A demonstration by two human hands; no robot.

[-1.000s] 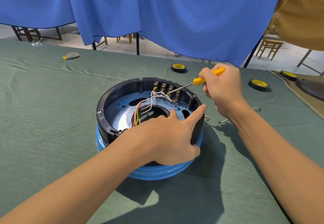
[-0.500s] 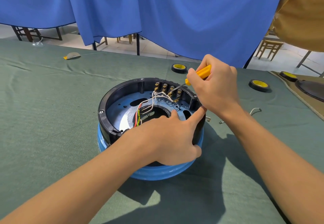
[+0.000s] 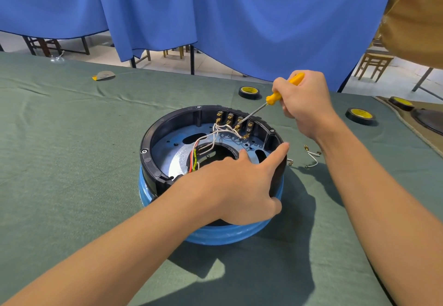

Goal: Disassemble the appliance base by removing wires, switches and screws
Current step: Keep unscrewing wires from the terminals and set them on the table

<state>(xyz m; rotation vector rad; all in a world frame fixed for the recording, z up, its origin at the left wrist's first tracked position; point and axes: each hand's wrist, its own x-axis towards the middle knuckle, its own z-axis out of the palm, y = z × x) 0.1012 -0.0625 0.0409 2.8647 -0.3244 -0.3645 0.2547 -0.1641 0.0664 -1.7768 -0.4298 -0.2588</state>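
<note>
Notice how your left hand [image 3: 239,186] straddles the near-right rim of the appliance base [image 3: 146,147], thumb inside and fingers wrapped over the outer wall. That grip likely pins it to the green cloth [image 3: 72,162] mid-table so it cannot spin. Your right hand [image 3: 304,99] is clenched round the yellow screwdriver [image 3: 273,97], slanting it down from the far right so the tip reaches the switch terminals [image 3: 230,117] on the far wall, where the white wires [image 3: 220,129] attach. One loose wire [image 3: 312,158] lies just right of the base.
</note>
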